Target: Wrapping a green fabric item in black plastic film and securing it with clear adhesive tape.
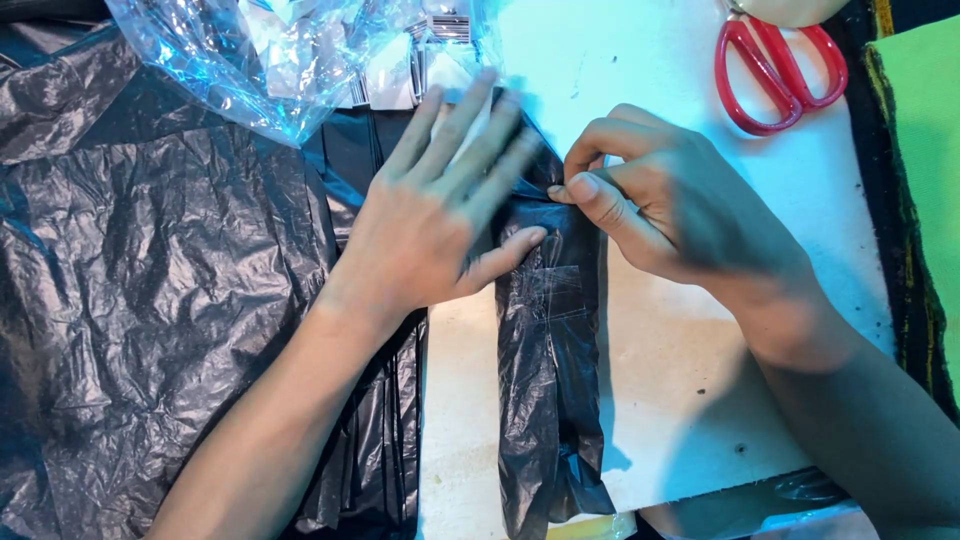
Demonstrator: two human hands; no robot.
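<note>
Head-camera footage is filled by a white work board (700, 400), on which a long, narrow package wrapped in crinkled black plastic film (548, 400) is laid, running from the near edge toward the middle of the scene. The left hand (445, 215) is laid flat, palm down, over the far end of that package, with its fingers stretched out and slightly spread toward the far side and its thumb pressed onto the black wrap. The right hand (665, 200) is curled just to the right of it, and a fold of the black film at the package's far right edge is pinched between its thumb and bent forefinger; the remaining fingers are tucked under, and how tightly they are closed cannot be told. The two hands are held just beside each other, almost touching at the thumbs. A patch of clear tape appears to be stuck on the wrap just nearer than the thumbs. A large sheet of wrinkled black plastic (150, 300) is spread across the left side. A crumpled clear plastic bag holding small white packets (280, 50) is seen at the far left. A pair of red-handled scissors (780, 70) is laid on the board at the far right, well apart from both hands, and a green cloth (925, 130) is seen along the right edge.
</note>
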